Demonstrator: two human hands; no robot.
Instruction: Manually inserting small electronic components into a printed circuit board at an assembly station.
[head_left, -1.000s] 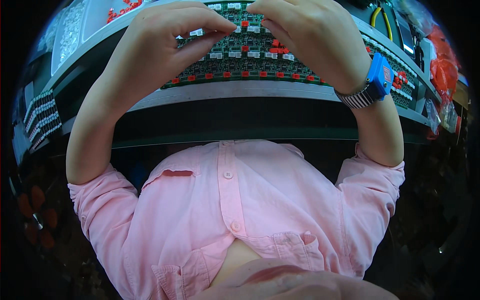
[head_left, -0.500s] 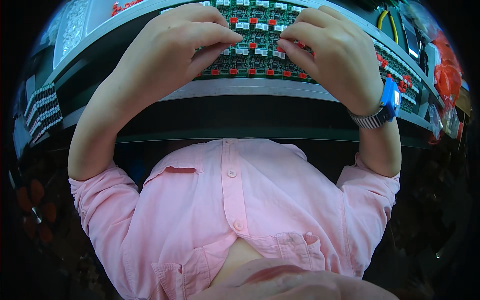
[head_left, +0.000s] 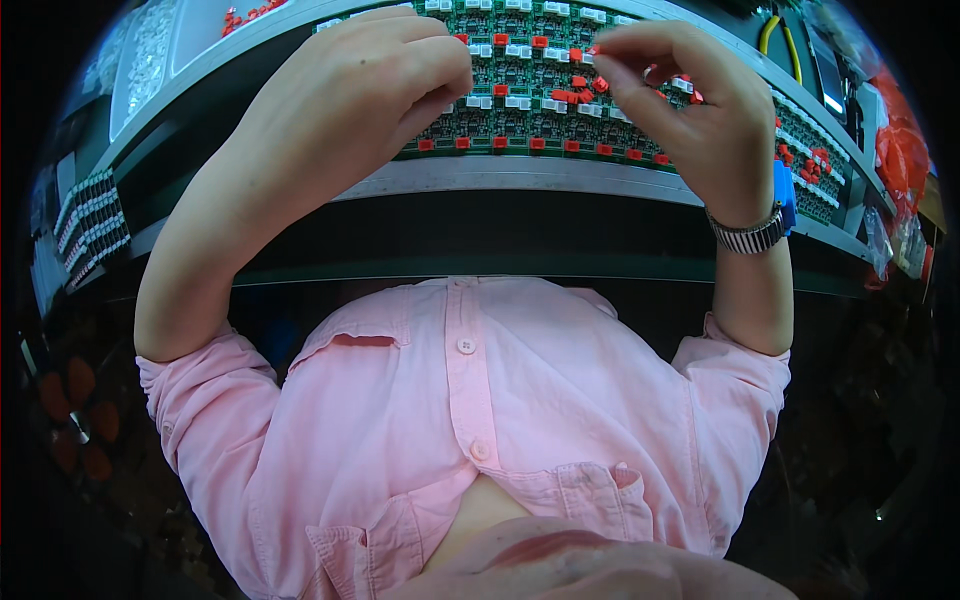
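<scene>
Rows of green circuit boards with white and red sockets fill a metal-framed rack. Over their left part is my left hand, its fingers curled together and thumb tucked under. Whatever those fingers hold, if anything, is hidden. My right hand, with a blue watch on its wrist, is above the boards to the right. Its thumb and index finger come together at a small red connector. Below those fingertips, several loose red connectors lie in a small heap on the boards.
The frame's metal front rail runs between me and the boards. A white tray at far left holds clear pieces and red ones. Stacked strips stand at left. Yellow-handled pliers and a red plastic bag are at right.
My right hand has moved right and turned, uncovering the loose red connectors. My left hand has shifted slightly left, and its fingers have curled in.
</scene>
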